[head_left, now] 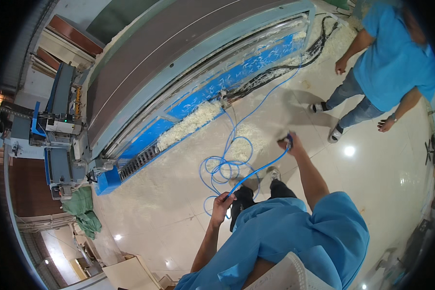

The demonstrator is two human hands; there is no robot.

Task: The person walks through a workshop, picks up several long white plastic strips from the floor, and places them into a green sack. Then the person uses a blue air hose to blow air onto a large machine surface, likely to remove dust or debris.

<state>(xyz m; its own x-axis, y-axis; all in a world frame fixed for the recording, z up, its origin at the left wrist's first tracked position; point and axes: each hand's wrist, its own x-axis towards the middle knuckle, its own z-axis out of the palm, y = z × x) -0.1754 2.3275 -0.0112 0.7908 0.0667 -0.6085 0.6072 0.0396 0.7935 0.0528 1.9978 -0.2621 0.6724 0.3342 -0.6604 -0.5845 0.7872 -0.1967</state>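
Observation:
A thin blue hose (260,170) runs taut between my two hands. My left hand (222,205), low and near my body, is closed around it. Farther out to the right, my right hand (291,144) grips the other end of this stretch, where a small dark blue piece shows between the fingers; its exact kind I cannot make out. Loose loops of the same hose lie on the floor ahead of my feet, and one line leads up toward the long machine (193,79).
Pale shavings (191,124) heap along the machine's blue lower trough and scatter over the tiled floor (159,208). A co-worker in a blue shirt (396,58) stands at the far right. Black cables (275,72) trail beside the machine. Green sacks (82,205) lie at the left.

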